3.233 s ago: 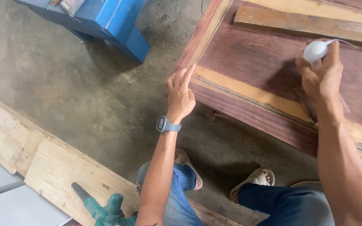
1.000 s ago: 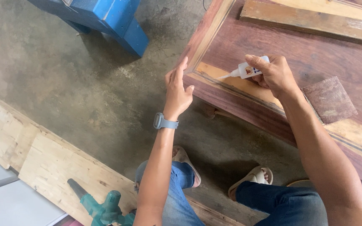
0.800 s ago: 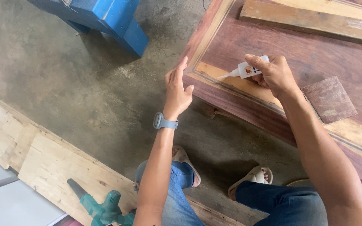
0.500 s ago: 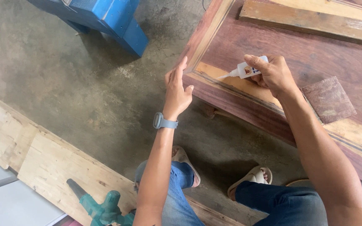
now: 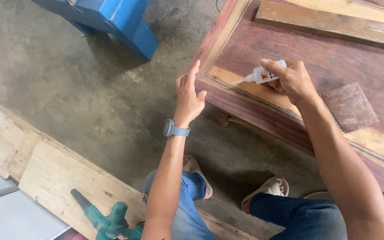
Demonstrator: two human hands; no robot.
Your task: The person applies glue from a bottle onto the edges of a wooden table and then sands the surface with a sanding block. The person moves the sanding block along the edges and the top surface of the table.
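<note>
Setting: bare concrete floor (image 5: 90, 98) of a workshop; a large reddish wooden panel (image 5: 334, 62) with pale framing strips lies low, at the person's knees.

Right hand (image 5: 292, 80): closed around a small white glue bottle (image 5: 265, 74), nozzle pointing left and down at the pale strip (image 5: 245, 89) near the panel's corner. Against 3.2 s ago, the bottle has come from the panel's middle to this corner; over the last second it is nearly motionless, so glue appears to be going onto the joint.

Left hand (image 5: 188, 95): fingers loosely extended, fingertips against the panel's corner edge, unchanged.

Nearby: sandpaper square (image 5: 350, 107), blue stand (image 5: 112, 20), green power tool (image 5: 107, 220), light board (image 5: 45, 173).
</note>
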